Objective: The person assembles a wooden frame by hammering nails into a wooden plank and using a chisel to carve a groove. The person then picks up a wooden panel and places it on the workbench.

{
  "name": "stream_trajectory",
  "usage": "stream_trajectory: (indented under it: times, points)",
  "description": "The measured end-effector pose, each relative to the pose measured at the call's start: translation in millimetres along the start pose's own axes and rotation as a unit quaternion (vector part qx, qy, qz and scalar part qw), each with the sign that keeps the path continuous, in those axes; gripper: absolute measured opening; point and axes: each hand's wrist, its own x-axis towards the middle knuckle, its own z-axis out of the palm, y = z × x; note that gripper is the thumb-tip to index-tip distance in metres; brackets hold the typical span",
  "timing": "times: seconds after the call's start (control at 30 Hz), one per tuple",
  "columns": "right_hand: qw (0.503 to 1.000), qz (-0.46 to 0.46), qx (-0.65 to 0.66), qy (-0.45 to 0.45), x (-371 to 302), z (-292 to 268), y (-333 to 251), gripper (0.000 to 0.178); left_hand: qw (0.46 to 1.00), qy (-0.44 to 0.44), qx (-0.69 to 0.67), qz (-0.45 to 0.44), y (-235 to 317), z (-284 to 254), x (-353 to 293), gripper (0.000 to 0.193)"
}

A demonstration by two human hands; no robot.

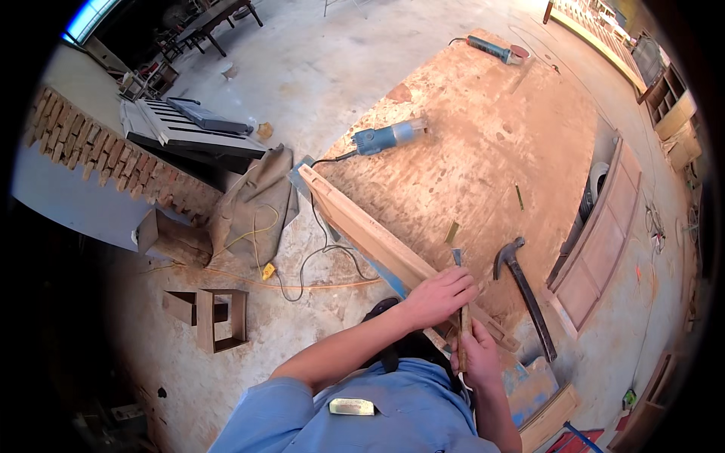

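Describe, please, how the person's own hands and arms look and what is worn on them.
The left hand and right hand are bare, without gloves. Both forearms are uncovered. The left sleeve is plain blue and short, ending above the elbow; the right sleeve cannot be made out.

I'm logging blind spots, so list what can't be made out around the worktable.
Chisel-like tool: middle hidden by the left hand, head view.
Wooden rail: stretch under that hand hidden, head view.
Blue power tool: front end blurred, head view.
Small yellowish strips: too small to identify, head view.
Right forearm: cut off by lower edge, head view.
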Motion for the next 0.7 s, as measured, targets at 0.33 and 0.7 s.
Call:
stream_trajectory:
  times: [0.33,0.7]
  points:
    - [0.966,-0.155,-0.171,0.113,33,-100,-77,0.049,0.954,0.219,0.023,-0.201,-9,-37,-17,0.034]
    - [0.727,-0.101,-0.656,0.175,113,-238,-38,0.068,0.585,0.594,-0.308,-0.459,-27,-125,-172,0.021]
